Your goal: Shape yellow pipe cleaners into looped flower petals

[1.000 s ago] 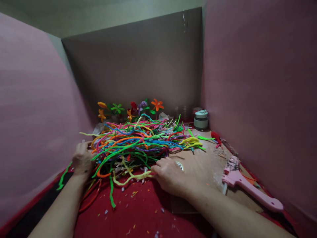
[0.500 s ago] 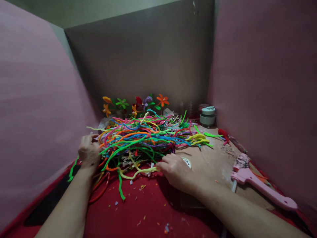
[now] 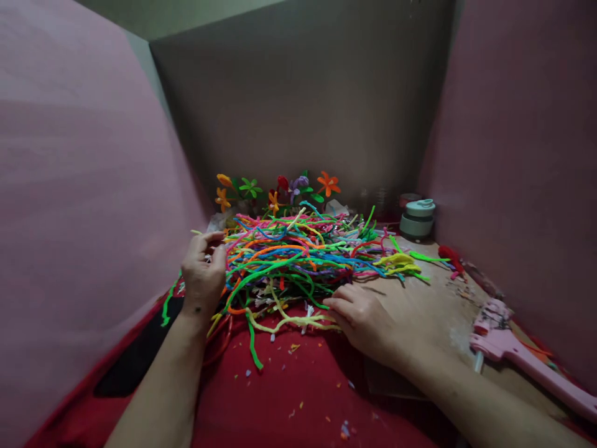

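Note:
A large tangled pile of colourful pipe cleaners (image 3: 284, 252) lies in front of me. My left hand (image 3: 203, 274) is at the pile's left end, thumb and forefinger apart; its other fingers are partly hidden. At the pile's near right side, my right hand (image 3: 361, 317) has its fingers closed together, with the end of a green pipe cleaner at the fingertips. Pale yellow pipe cleaners (image 3: 286, 322) run along the red cloth (image 3: 265, 404) and end just under that hand. One green strand (image 3: 254, 345) hangs forward from the pile.
Pipe-cleaner flowers (image 3: 280, 193) stand behind the pile. A lidded cup (image 3: 417, 221) is at the back right. On the brown board (image 3: 424, 311) at right lies a pink glue gun (image 3: 527, 358). A dark flat object (image 3: 140, 354) lies at left, and coloured scraps dot the cloth.
The view has shifted, so everything sits further right. My left thumb and forefinger have spread. My right fingertips have moved from the pale yellow pipe cleaner to the green one's end.

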Tool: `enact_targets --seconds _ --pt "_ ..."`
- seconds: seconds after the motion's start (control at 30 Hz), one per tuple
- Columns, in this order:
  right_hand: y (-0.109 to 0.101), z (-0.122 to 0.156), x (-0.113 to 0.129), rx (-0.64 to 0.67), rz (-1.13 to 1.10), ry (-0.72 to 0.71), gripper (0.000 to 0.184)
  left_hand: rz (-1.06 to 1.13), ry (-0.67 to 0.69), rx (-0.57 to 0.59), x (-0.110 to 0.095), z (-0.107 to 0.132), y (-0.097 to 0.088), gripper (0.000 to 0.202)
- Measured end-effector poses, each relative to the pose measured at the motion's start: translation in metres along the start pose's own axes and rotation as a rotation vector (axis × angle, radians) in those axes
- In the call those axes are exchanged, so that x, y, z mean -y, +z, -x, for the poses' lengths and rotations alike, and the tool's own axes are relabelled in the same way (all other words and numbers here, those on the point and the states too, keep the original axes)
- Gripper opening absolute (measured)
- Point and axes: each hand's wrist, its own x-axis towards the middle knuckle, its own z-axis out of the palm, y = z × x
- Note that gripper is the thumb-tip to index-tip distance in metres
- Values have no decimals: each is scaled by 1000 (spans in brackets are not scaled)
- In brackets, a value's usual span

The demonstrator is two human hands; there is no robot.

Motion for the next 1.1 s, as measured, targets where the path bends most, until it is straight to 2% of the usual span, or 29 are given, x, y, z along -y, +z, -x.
enact_targets --seconds 0.1,0.17,0.23,0.3,0.43,0.53,0.6,0.73,0.83,0.9,0.97,1.1 --pt "-2 -1 1 -7 -2 -2 21 23 202 243 -26 -3 0 28" --pt "-5 -2 -1 -3 -15 20 20 -21 386 433 -37 -6 5 42" --pt "-7 -3 -5 -3 -36 58 20 -128 504 566 -42 -8 17 61" --pt "-8 -3 -8 -23 -51 90 19 -254 539 627 -41 -5 32 72" --pt "-14 -4 -6 -56 -74 104 18 -409 550 765 -31 13 55 64" --pt "-22 -8 1 -53 -121 119 19 -460 561 815 -24 29 58 58" --pt "-29 -16 6 -3 -142 124 19 -467 571 846 -22 37 55 57" --pt "-36 -41 17 184 -107 112 16 -472 569 864 -21 45 48 58" --pt "-34 -56 23 354 -50 112 14 -482 577 858 -22 48 47 57" --pt "-31 -59 24 421 -57 98 14 -485 582 858 -23 48 45 58" --pt "-26 -59 21 403 -85 73 15 -479 582 854 -24 47 43 60" --pt "-16 -58 9 246 -58 20 19 -409 602 817 -30 35 28 58"
